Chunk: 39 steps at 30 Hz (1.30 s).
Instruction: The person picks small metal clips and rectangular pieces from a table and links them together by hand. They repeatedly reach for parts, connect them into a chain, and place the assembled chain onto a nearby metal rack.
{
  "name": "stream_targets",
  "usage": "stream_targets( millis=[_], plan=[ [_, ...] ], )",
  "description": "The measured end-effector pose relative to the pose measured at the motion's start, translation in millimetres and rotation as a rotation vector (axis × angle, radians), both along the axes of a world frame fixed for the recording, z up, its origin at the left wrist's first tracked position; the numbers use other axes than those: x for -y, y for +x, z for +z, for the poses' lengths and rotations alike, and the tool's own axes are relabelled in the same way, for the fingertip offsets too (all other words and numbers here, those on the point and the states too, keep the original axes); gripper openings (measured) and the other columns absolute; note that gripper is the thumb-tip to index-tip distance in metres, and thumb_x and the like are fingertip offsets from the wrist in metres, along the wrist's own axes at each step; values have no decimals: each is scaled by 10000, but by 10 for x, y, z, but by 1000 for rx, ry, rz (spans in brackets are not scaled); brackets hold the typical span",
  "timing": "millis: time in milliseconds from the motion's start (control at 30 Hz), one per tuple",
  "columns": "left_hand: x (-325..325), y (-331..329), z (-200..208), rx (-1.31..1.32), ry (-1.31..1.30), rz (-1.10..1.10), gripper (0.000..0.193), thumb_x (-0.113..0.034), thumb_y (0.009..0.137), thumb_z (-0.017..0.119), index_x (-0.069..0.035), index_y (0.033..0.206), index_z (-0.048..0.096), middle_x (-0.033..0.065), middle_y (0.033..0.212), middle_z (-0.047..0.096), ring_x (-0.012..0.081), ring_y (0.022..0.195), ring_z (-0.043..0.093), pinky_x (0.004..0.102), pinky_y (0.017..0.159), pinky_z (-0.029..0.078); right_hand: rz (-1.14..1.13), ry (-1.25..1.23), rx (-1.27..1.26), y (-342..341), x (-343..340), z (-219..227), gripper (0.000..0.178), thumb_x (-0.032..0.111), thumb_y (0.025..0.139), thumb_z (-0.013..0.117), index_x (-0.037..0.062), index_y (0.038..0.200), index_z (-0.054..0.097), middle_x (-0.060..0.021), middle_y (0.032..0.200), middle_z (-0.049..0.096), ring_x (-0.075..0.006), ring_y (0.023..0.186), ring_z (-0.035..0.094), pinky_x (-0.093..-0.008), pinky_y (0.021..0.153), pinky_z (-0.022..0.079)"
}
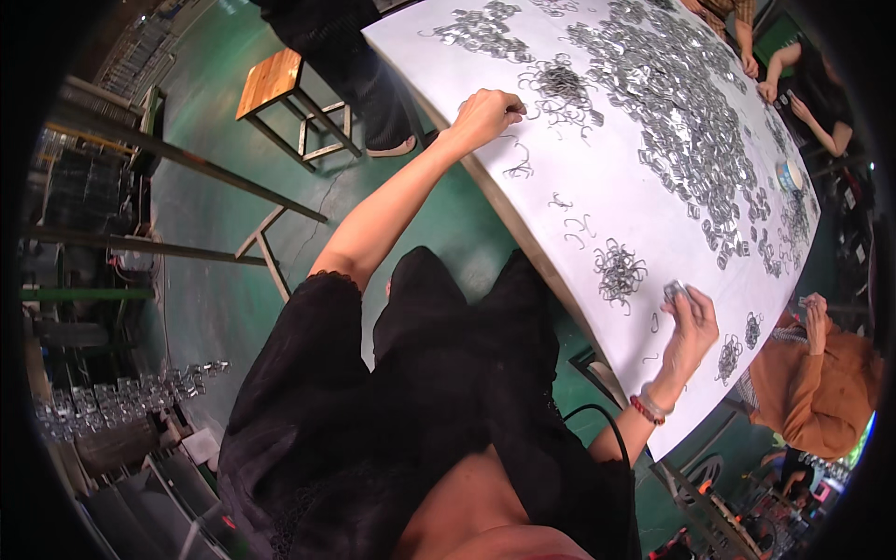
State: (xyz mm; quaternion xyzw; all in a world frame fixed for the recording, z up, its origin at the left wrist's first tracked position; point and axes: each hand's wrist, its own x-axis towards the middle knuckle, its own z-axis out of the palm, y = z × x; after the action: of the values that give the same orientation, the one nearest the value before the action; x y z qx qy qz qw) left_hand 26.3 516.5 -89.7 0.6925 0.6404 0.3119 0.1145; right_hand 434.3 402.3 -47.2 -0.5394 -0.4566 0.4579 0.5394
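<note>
My left hand [487,119] is over the near left edge of the white-topped table [621,177], fingers pinched together. Whatever they may hold is too small to make out. Close by lies a heap of thin curved wire pieces [560,82], with a few loose ones [519,161] nearer the edge. My right hand [692,327], with a red beaded bracelet at the wrist, grips a small silver metal piece [676,291] between thumb and fingers. Left of it sits a second cluster of curved wires [618,272].
A wide spread of small silver metal pieces [681,131] covers the table's far half. A round tub [790,175] stands near the far edge. Co-workers' hands [767,91] show along that side. A wooden-topped stool [271,82] and a metal frame [187,168] are to the left.
</note>
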Motion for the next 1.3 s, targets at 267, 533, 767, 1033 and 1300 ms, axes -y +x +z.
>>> stream_targets(
  millis=[267,533,767,1033,1300],
  plan=[
    [-1112,401,-435,-221,142,-361,128,-133,770,670,-62,872,700,78,884,649,276,907,583,369,809,477,-254,39,-17,700,88,-149,142,-49,817,644,-61,948,589,-140,834,656,-170,690,625,-267,609,523],
    [-1308,615,-493,-487,72,-442,130,-72,817,555,-17,923,607,125,1000,604,287,998,556,395,812,503,-207,-6,-49,458,-121,-178,144,-57,816,630,-67,953,587,-142,831,656,-167,671,623,-272,617,516],
    [-807,634,-46,165,5,-114,158,-36,880,533,38,1012,574,158,803,620,253,688,606,353,659,475,192,-40,-251,-517,-366,-337,163,-3,825,642,-55,967,580,-123,849,651,-149,688,643,-250,642,512],
    [880,1473,376,868,-266,-141,149,-40,809,693,51,917,647,98,861,657,147,748,621,268,709,512,189,34,-192,-960,-171,-360,190,28,814,660,-39,980,598,-111,811,684,-137,710,673,-224,633,514],
    [1197,1546,470,549,45,-194,83,-11,813,665,16,881,624,94,990,640,168,943,593,303,836,478,193,187,-36,-1131,91,-136,169,15,812,664,-24,973,630,-90,818,667,-114,691,666,-231,604,541]
  ],
)
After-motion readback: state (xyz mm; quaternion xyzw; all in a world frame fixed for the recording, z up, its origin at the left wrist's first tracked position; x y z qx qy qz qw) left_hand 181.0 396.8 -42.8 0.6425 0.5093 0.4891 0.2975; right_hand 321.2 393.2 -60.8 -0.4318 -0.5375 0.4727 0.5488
